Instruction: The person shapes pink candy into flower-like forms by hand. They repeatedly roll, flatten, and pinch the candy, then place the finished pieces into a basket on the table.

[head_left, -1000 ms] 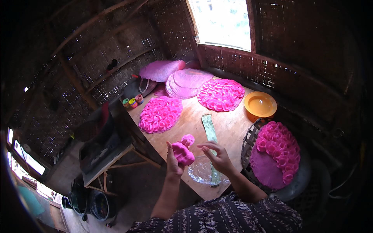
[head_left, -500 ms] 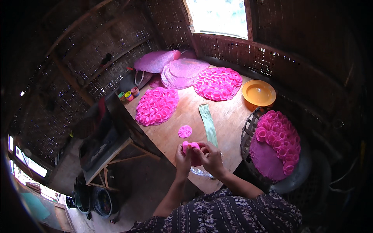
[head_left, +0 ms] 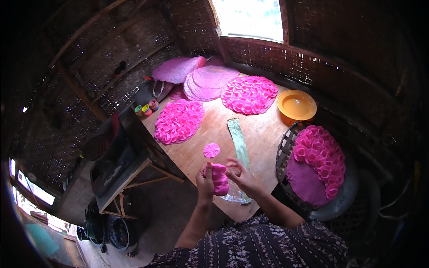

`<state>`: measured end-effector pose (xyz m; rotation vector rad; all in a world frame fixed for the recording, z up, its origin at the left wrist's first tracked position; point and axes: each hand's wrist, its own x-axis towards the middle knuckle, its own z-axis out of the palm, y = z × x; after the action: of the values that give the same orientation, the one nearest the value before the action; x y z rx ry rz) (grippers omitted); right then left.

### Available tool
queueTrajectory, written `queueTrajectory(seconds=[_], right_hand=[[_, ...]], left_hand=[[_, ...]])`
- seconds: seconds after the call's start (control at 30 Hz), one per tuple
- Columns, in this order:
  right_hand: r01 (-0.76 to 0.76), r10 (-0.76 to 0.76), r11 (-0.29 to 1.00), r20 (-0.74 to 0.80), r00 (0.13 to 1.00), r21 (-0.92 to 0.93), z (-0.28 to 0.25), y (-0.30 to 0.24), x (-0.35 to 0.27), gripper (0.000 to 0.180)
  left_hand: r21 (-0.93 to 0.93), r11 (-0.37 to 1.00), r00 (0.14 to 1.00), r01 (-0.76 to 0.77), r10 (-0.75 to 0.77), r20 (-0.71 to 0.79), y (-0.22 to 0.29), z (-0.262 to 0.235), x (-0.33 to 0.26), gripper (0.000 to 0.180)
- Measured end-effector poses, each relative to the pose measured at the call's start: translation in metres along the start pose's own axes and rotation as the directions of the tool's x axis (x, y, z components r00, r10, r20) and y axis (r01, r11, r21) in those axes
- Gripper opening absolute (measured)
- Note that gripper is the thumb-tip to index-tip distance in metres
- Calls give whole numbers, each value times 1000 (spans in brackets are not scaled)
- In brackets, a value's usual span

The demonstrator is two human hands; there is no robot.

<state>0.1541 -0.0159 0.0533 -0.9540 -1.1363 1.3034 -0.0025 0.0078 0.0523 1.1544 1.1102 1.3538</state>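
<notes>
My left hand (head_left: 206,182) grips a soft pink lump, like dough (head_left: 219,179), with the thumb on top; the lump hangs down toward the near side of the table. Close on its right is my right hand (head_left: 241,175), its fingertips smeared by motion, so whether they pinch anything does not show. Just beyond the hands, a small round pink piece with lines running out from its middle (head_left: 211,150) lies on the wooden table (head_left: 214,120). A pale green strip of cloth (head_left: 238,139) stretches away from beside my right hand. Clear plastic (head_left: 232,196) lies partly beneath my hands.
Two round pieces covered with pink curled petals (head_left: 179,121) (head_left: 249,94) rest on the table. Behind are stacked flat pink discs (head_left: 210,80). An orange basin (head_left: 296,106) stands far right, a woven basket (head_left: 283,158) with a half-covered pink disc (head_left: 308,184) nearer. Small jars (head_left: 146,109) sit left.
My right hand has drawn away to the right from the pink lump, its fingers lifting. My left hand keeps hold of the lump, which now shows more fully.
</notes>
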Motion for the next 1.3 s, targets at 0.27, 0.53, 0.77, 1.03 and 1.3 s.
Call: queueTrajectory(seconds=[0.27, 0.53, 0.77, 1.03, 1.3], right_hand=[[371, -630, 323, 94, 771, -871, 16, -18, -17, 14], [333, -611, 252, 118, 783, -909, 19, -12, -15, 15], [341, -407, 891, -194, 893, -300, 14, 4, -1, 13], [346, -144, 887, 528, 837, -306, 43, 18, -41, 23], [136, -130, 989, 98, 987, -58, 50, 25, -1, 41]], left_hand=[[189, 974, 991, -125, 129, -13, 4, -3, -4, 60], [482, 819, 942, -310, 332, 40, 10, -4, -4, 55], [198, 978, 989, -62, 88, -122, 10, -23, 8, 55], [-297, 955, 945, 22, -117, -306, 27, -62, 28, 52], [-201, 977, 942, -75, 3, -336, 28, -36, 2, 39]])
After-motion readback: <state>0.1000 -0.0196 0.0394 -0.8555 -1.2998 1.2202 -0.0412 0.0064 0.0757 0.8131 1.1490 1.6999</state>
